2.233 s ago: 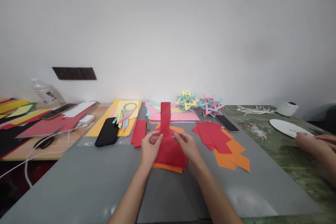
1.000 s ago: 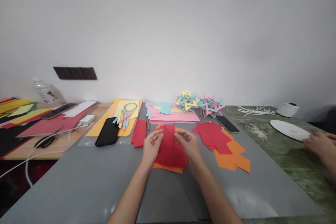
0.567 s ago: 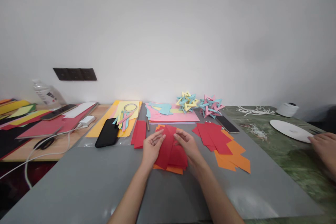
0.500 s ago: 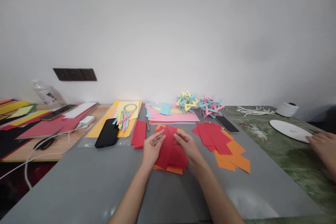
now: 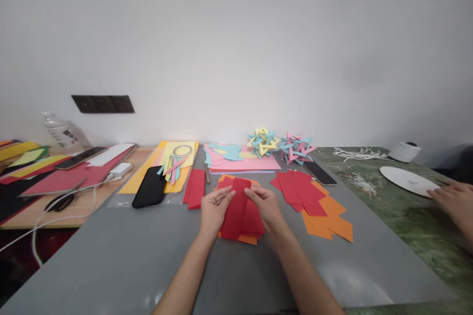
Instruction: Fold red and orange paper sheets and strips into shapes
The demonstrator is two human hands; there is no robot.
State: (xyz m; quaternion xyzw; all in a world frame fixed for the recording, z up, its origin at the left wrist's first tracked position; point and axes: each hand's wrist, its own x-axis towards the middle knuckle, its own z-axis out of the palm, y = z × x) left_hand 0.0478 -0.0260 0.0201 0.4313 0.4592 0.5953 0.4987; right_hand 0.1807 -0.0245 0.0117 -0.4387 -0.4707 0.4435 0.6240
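Note:
Between my hands stands a red paper rectangle point(image 5: 235, 211), tilted up over a pile of red paper point(image 5: 254, 219) and orange paper point(image 5: 247, 239). My left hand point(image 5: 216, 209) pinches its upper left edge between thumb and fingers. At the upper right corner my right hand point(image 5: 264, 204) pinches it too. To the right lie loose red pieces point(image 5: 300, 192) overlapping orange pieces point(image 5: 332, 219). Left of the pile is a narrow red stack point(image 5: 195, 189). Behind it are a yellow and blue folded paper star ball point(image 5: 263, 142) and a pink and blue one point(image 5: 296, 148).
A black phone point(image 5: 149, 188) lies on the grey mat point(image 5: 148, 256) beside yellow sheets point(image 5: 135, 177); another phone point(image 5: 320, 173) is at right. Scissors point(image 5: 62, 201) and a white cable point(image 5: 94, 197) are far left. Another person's hand point(image 5: 453, 204) touches a white disc point(image 5: 406, 181).
The red paper between my hands has turned from slanted to more upright, and its top edge now shows squarely. Both hands stay nearly in place.

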